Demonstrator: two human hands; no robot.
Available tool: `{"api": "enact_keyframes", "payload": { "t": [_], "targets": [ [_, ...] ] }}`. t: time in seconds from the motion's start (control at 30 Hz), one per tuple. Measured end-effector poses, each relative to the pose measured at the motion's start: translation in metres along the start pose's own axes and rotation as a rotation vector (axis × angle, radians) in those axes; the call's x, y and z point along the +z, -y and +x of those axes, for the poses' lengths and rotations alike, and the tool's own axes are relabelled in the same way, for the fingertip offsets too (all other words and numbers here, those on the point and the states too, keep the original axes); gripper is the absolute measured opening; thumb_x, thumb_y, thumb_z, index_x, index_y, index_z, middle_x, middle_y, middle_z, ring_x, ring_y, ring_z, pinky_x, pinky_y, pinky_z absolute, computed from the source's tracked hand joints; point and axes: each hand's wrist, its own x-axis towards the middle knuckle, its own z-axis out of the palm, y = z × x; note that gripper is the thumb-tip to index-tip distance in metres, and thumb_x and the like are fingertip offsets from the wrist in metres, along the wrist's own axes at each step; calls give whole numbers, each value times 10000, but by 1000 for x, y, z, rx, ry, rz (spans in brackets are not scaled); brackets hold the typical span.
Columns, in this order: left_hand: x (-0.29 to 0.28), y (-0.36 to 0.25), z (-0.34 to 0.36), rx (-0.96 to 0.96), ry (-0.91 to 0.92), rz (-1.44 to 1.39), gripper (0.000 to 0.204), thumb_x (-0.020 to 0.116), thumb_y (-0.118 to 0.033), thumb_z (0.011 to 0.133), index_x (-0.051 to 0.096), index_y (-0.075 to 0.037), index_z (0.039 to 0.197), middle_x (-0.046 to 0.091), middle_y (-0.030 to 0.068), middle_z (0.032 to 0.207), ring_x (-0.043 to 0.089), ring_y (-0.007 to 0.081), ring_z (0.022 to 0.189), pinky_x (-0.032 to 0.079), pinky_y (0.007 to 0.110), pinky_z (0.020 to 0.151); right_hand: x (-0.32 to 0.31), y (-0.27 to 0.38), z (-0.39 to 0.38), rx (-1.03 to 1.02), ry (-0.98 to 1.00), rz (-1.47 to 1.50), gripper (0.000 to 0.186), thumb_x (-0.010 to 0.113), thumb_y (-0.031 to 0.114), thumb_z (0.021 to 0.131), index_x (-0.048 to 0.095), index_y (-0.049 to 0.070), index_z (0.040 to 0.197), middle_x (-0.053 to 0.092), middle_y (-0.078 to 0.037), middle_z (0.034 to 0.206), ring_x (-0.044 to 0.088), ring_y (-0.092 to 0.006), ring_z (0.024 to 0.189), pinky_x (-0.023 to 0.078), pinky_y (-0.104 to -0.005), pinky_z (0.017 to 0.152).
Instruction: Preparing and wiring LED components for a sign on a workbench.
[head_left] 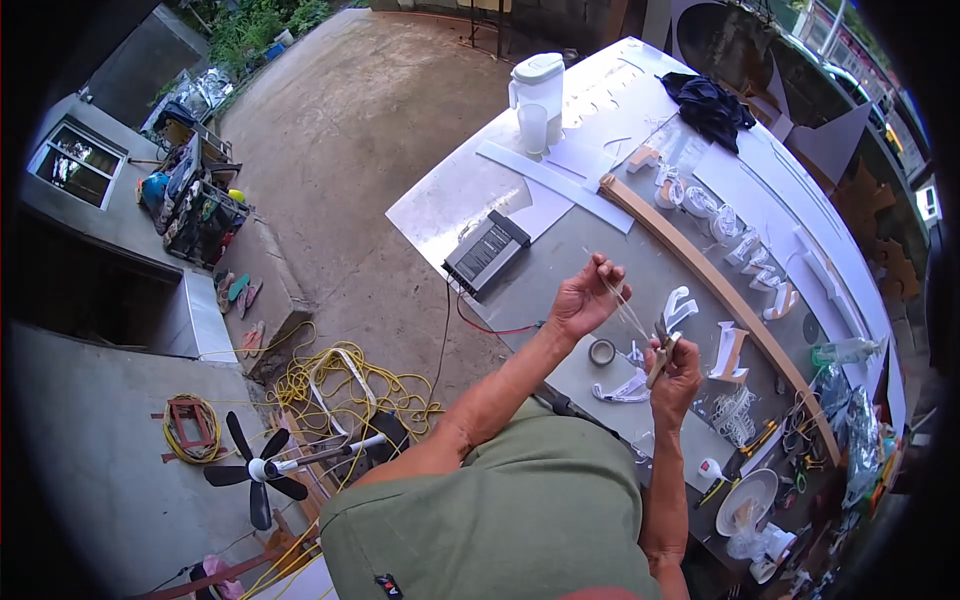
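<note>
My left hand [588,297] is raised over the grey worktable [560,300], pinching the upper end of a thin clear strip or wire [622,305]. My right hand [675,375] grips a small plier-like tool [660,355] whose jaws meet the lower end of that strip. Just below the hands lie a small roll of tape [601,351] and a white curved letter piece [625,390]. White three-dimensional letters [730,350] stand to the right of my right hand.
A long wooden curved strip [700,270] crosses the table. A black power supply box [487,252] sits at the table's left edge with a red wire. A white pitcher [537,90] and black cloth [710,105] stand far back. Yellow cable [340,385] and a fan [262,470] lie on the floor.
</note>
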Motion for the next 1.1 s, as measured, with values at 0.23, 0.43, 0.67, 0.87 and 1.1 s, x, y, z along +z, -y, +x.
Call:
{"api": "enact_keyframes", "payload": {
  "t": [0.23,0.43,0.67,0.87,1.1],
  "targets": [
    [-28,-46,-20,-116,198,285,153,630,-202,948,691,-113,1056,500,36,1463,324,278,1441,253,532,1180,-23,35,49,-44,201,-178,319,792,-6,794,619,11,1061,729,-69,972,683,-129,924,564,-279,799],
    [-4,-91,-14,-45,-109,896,461,440,-269,1032,513,12,1390,523,209,1432,429,318,1397,327,444,1154,-47,49,74,-236,448,-245,283,686,-88,766,619,10,1024,682,-39,922,649,-110,832,561,-268,741],
    [53,-10,27,-561,398,1556,401,516,-279,1038,626,17,1285,665,119,1230,578,161,1160,419,322,1028,-57,56,80,-253,606,-269,320,684,-116,722,641,4,1015,690,-57,905,677,-137,791,558,-282,713],
    [3,32,28,-802,277,1110,362,568,-275,1026,668,23,1206,703,46,1054,596,63,903,485,235,820,-67,51,85,-298,568,-247,316,702,-115,717,619,22,989,677,-65,859,674,-148,764,539,-299,687],
    [20,43,25,-804,186,1100,270,649,-213,982,723,2,1129,705,-14,972,604,44,848,488,220,729,-77,48,83,-249,570,-251,388,663,-126,683,614,23,1038,715,-122,930,719,-236,851,567,-332,734]
  ]
}}
